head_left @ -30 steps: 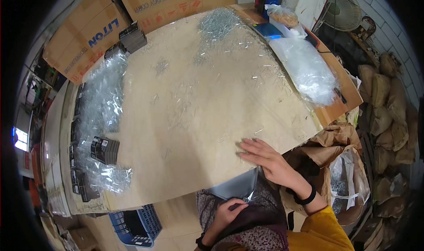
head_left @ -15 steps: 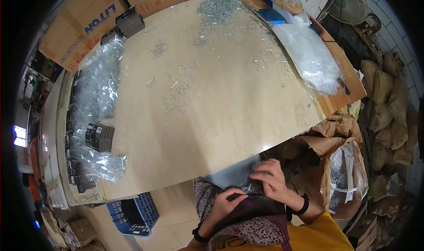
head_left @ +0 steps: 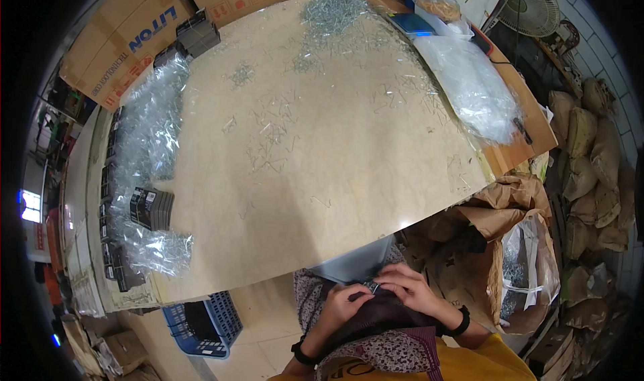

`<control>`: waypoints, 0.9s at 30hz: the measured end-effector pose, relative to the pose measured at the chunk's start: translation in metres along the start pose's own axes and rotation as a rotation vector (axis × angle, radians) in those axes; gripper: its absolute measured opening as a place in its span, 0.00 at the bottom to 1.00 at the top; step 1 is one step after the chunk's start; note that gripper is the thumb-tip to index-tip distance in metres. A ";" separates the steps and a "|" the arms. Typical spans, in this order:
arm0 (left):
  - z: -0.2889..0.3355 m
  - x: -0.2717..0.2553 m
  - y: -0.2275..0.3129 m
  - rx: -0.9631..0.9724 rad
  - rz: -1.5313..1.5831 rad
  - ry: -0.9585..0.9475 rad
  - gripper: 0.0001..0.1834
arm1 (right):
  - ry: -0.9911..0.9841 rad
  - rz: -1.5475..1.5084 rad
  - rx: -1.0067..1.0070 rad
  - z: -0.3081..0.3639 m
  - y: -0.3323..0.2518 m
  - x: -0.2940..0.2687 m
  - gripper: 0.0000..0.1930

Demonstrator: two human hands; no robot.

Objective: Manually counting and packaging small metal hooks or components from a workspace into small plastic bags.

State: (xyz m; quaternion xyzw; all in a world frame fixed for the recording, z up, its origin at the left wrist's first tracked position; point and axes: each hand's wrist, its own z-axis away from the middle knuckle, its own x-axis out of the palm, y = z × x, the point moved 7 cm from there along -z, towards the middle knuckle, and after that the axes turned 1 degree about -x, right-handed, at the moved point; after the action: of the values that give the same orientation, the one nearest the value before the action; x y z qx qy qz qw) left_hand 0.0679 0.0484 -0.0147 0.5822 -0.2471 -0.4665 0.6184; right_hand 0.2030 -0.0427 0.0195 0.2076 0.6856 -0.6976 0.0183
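Observation:
My left hand is closed in a pinch over my lap. Between its fingertips and those of the other hand shows a small bunch of shiny metal wire pieces. My right hand meets it from the right, fingers bent together at the bunch; exactly how each finger grips is too small to make out. Just beyond both hands, a grey tray rests on my lap, partly under the table edge.
The pale table carries scattered wire pieces and a large heap at the back. Plastic-wrapped bundles and stacked dark cards line its left. Clear bags lie right; a blue basket stands below.
My right hand has come down and left from over the tray to my left hand. Its fingers now close on the wire pieces. The left hand has barely moved.

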 end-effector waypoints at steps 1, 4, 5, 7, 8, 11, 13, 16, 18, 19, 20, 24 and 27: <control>0.000 0.002 0.000 -0.018 -0.015 -0.045 0.04 | -0.014 -0.078 -0.074 -0.004 -0.010 0.001 0.14; 0.002 0.001 0.000 -0.052 0.197 0.001 0.04 | 0.113 0.047 0.043 0.000 0.000 -0.006 0.17; 0.002 0.000 0.000 -0.052 0.196 0.003 0.04 | 0.111 0.046 0.041 0.000 0.003 -0.007 0.17; 0.003 0.001 -0.001 -0.068 0.212 -0.016 0.05 | -0.014 0.275 0.001 -0.001 0.011 0.001 0.19; 0.002 0.001 -0.001 -0.067 0.213 -0.017 0.05 | 0.005 0.268 -0.003 0.000 0.019 0.002 0.19; 0.002 0.002 -0.001 -0.041 0.213 -0.020 0.05 | 0.091 0.323 -0.045 -0.003 0.031 0.002 0.17; 0.001 0.002 -0.003 -0.039 0.188 -0.016 0.05 | 0.065 0.365 -0.093 -0.001 0.030 0.007 0.16; 0.004 0.003 -0.007 -0.105 0.219 -0.042 0.05 | -0.130 0.290 -0.001 0.002 0.030 0.017 0.14; 0.008 0.008 -0.018 -0.101 0.176 -0.113 0.05 | -0.345 0.071 0.113 0.011 0.046 0.032 0.11; 0.010 0.015 -0.026 -0.091 0.133 -0.191 0.06 | -0.342 0.074 0.114 0.015 0.052 0.032 0.11; 0.013 0.022 -0.037 -0.118 0.133 -0.283 0.07 | -0.364 0.054 0.072 0.018 0.053 0.034 0.11; 0.021 0.018 -0.024 -0.223 0.345 -0.387 0.20 | -0.377 0.064 0.000 0.015 0.035 0.023 0.08; 0.022 -0.010 0.009 -0.093 0.459 -0.146 0.32 | -0.326 -0.029 -0.055 0.001 0.008 0.009 0.07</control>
State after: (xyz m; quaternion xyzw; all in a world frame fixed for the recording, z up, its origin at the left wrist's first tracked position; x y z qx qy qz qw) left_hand 0.0472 0.0455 0.0007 0.4464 -0.3953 -0.3655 0.7147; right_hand 0.1973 -0.0420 0.0094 0.0812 0.6951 -0.7033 0.1250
